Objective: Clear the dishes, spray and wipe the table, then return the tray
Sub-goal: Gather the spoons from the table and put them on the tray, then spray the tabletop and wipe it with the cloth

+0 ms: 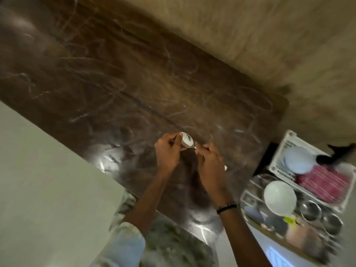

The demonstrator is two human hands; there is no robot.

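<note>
— Where's the bowl?

— The small white bowl (186,142) is up off the worktop (134,83), tipped on its side between both hands. The left hand (167,153) has its fingers curled round the bowl's left rim. The right hand (209,164) is just beside it at the lower right edge, fingers curled in a pinch on something thin and pale that touches the bowl. I can't tell what that is; it's blurred.

— How close to the edge are they?

— Near the worktop's near edge, toward its right end. The dark top is smeared with pale swirling streaks and stretches away bare to the left and far side, so there's open room that way.

— And to the right?

— Off the right end sits a steel tray (250,191), carrying a big white bowl (279,197) upside down or tilted, a few small steel cups (311,210) and something yellow (289,220). Beyond it a white basket (277,157) holds a pale plate (297,160), a red cloth (323,185) and a black object I can't make out. Tray and basket are touching or nearly so, well apart from the hands.

— Anything on the near side?

— A pale wall (48,180) on the left, close to the worktop's edge, and a black bracelet (226,207) on the right wrist.
</note>
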